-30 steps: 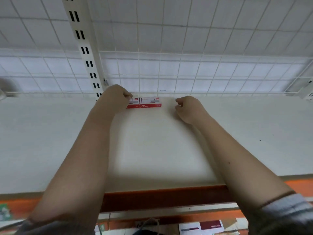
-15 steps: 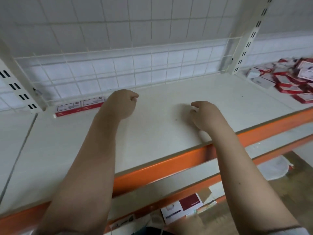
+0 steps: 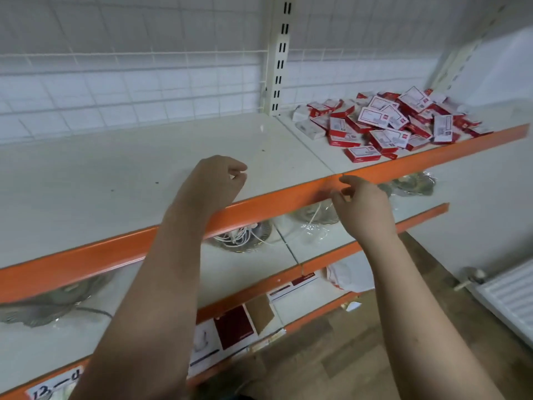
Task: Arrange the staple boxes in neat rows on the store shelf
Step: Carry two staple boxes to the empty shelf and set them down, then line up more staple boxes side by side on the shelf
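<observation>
Boxes (image 3: 386, 122): a loose red-and-white heap at the upper right of the frame, on the right bay of the shelf (image 3: 115, 174), past the slotted upright (image 3: 278, 53). None in rows in this view; the left bay shows bare board only.

Left to right:
- Wire grid (image 3: 129, 82) runs along the back of the shelf, upper left. Probably a usable backstop to square a row against.
- Left hand (image 3: 219, 180), centre frame, sits over the front part of the shelf with fingers curled loosely into the palm. Holds nothing.
- Right hand (image 3: 360, 203), right of centre, is in front of the orange lip (image 3: 86, 264), fingers half bent and spread, thumb forward. Also holding nothing and well apart from the heap.
- Heap: boxes lie flat, tilted and overlapping, some near the front edge.

Handling, as a judgement: small card cartons, likely dense for their size, stiff on the faces, crushable at the corners. Glossy print could be slick when stacked. Pinch across the two long sides, thumb against fingers, one or two at a time. Pull from the top and front of the heap first; dragging from the bottom would probably spill the ones near the lip.
</observation>
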{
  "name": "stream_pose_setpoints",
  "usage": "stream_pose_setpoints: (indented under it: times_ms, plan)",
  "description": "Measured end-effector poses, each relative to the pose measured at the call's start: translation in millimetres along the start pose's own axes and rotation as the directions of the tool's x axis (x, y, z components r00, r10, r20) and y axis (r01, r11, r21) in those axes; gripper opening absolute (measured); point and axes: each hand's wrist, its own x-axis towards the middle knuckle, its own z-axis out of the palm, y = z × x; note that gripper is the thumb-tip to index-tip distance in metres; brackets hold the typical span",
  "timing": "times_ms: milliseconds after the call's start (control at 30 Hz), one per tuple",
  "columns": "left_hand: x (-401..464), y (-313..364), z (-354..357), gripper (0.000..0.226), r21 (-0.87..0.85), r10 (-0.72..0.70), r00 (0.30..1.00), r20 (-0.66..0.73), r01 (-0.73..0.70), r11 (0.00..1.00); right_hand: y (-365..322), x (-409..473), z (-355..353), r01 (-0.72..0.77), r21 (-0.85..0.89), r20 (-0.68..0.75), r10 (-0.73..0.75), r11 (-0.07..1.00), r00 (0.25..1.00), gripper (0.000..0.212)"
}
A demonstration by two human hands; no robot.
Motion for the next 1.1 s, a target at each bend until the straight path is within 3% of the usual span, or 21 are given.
stream_pose_setpoints:
  times_ms: [400, 733, 900, 1100]
  plan:
    - [91, 98, 91, 0.029, -0.004, 0.047, 0.997, 0.063, -0.046, 0.999, 108, 86, -47, -0.073, 0.024, -0.058, 0.075, 0.997, 0.996, 0.037]
    - [197, 138, 119, 0.026, 0.019, -0.024, 1.0, 0.002, 0.024, 1.0, 124, 224, -52, 0.108, -0.01, -0.098, -0.109, 0.994, 0.989, 0.035]
    - [221, 148, 121, 0.026, 0.032, -0.099, 0.995, 0.008, 0.099, 0.995, 124, 260, -43, 0.238, -0.014, -0.039, -0.238, 0.971, 0.97, 0.049]
    - [220, 148, 129, 0.027, 0.054, -0.176, 0.984, -0.024, 0.177, 0.983, 121, 283, -37, 0.253, -0.03, 0.053, -0.251, 0.967, 0.966, 0.059]
